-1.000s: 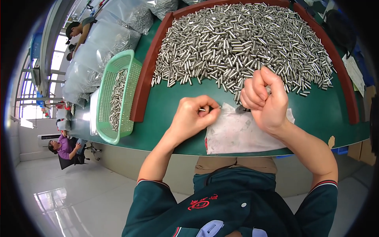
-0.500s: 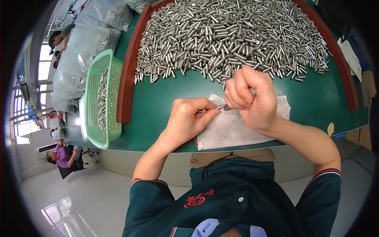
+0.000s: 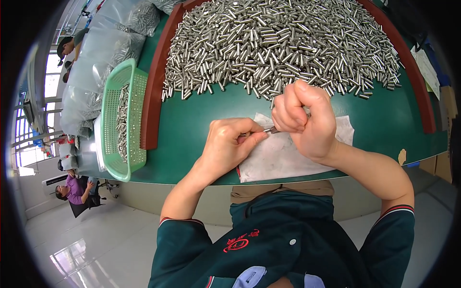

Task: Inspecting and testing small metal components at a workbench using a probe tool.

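My left hand (image 3: 229, 146) is closed in a pinch over the cloth, thumb against forefinger, on a small metal pin (image 3: 244, 135) that shows only in part. Beside it, my right hand (image 3: 309, 117) makes a fist round a slim tool with a metal shaft (image 3: 272, 129); the fist hides its handle. The shaft's narrow tip points left and meets my left fingertips; whether it touches the pin I cannot tell. Under both hands lies a stained white cloth (image 3: 293, 163). Beyond them spreads a big heap of short shiny metal pins (image 3: 278, 53).
Dark red rails (image 3: 152, 115) border the heap on the green table (image 3: 192, 120). At the left stands a green plastic basket (image 3: 106, 139) holding pins, with clear bags of metal parts (image 3: 86, 96) past it. A person in purple (image 3: 76, 189) sits farther off at the left.
The tool's shaft and my right fist have shifted very slightly left, toward my left fingertips. My left hand keeps its pinch in nearly the same place.
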Action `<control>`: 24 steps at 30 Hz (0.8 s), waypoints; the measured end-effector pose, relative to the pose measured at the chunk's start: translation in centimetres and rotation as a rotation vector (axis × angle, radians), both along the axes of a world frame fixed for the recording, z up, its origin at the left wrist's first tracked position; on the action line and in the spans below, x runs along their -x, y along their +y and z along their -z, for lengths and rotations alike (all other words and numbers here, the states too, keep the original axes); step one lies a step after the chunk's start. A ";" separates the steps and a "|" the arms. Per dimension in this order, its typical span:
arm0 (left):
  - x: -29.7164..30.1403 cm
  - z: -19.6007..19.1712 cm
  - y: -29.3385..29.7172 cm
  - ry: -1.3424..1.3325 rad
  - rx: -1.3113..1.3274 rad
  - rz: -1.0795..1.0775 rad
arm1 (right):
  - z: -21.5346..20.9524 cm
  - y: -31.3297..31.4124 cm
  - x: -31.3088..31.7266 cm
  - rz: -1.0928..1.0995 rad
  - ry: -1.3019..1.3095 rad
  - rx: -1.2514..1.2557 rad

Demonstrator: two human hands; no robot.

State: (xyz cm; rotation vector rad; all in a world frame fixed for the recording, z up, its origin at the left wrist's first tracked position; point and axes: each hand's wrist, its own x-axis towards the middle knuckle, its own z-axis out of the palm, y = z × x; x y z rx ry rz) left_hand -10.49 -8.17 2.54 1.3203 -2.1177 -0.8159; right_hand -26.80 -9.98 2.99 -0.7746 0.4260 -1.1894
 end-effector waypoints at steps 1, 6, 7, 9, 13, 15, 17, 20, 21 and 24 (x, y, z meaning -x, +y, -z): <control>0.0 0.0 0.0 -0.004 -0.003 0.002 | 0.0 0.0 0.0 0.000 0.001 0.002; 0.0 0.0 0.0 -0.009 0.003 0.007 | 0.0 0.0 0.0 0.004 0.014 0.003; 0.0 0.0 0.0 -0.015 0.005 0.012 | 0.0 0.0 0.1 0.006 0.021 0.002; 0.0 0.2 0.0 -0.001 -0.001 0.009 | 0.0 0.0 0.0 0.005 0.024 0.001; 0.1 -0.1 0.1 -0.018 0.001 0.013 | -0.1 0.0 -0.2 -0.002 0.032 0.002; 0.1 -0.1 0.0 -0.016 -0.010 0.014 | -0.3 0.1 -0.3 0.010 0.052 -0.003; 0.1 -0.1 0.0 -0.015 -0.022 0.013 | -0.4 0.2 -0.6 0.020 0.071 -0.009; 0.1 -0.2 -0.1 -0.015 -0.032 0.027 | -0.4 0.4 -0.8 0.058 0.142 0.028; 0.2 -0.5 -0.2 -0.028 -0.021 0.045 | -0.6 0.5 -0.7 0.035 0.133 0.019; 0.3 -0.5 -0.3 -0.031 -0.012 0.058 | -0.5 0.5 -0.6 0.022 0.123 0.011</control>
